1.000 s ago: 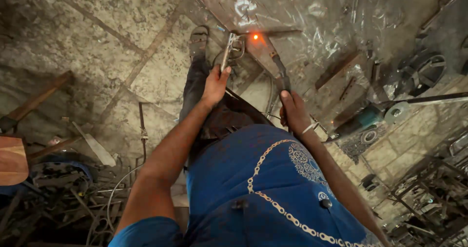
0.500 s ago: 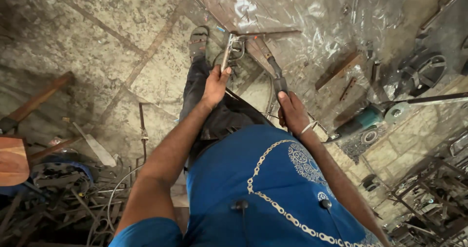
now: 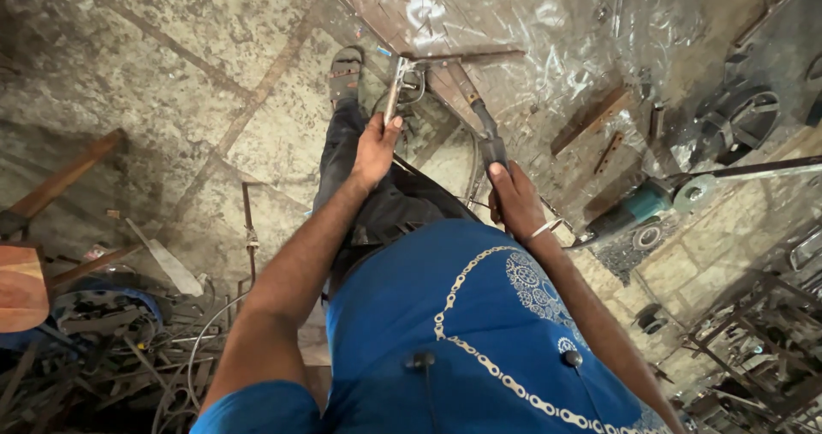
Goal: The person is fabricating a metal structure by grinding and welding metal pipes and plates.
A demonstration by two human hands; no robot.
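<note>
My left hand (image 3: 375, 147) grips the lower end of a thin shiny metal strip (image 3: 395, 85) that stands up from a rusty metal bar (image 3: 467, 56) on the floor. In my right hand (image 3: 514, 201) is a dark welding holder (image 3: 485, 128), its tip pointing toward the joint where the strip meets the bar. No glow shows at the joint. My foot in a sandal (image 3: 345, 68) rests on the stone floor just left of the strip. A blue shirt fills the lower middle.
A teal angle grinder (image 3: 635, 210) lies on the floor to the right. Clear plastic sheeting (image 3: 548, 14) covers a panel beyond the bar. Scrap metal and wires (image 3: 94, 348) pile up at lower left beside a wooden piece (image 3: 21, 287). Metal frames (image 3: 762, 348) crowd the lower right.
One second ago an orange glow burned at the joint; it is gone now. Both hands stay in nearly the same places.
</note>
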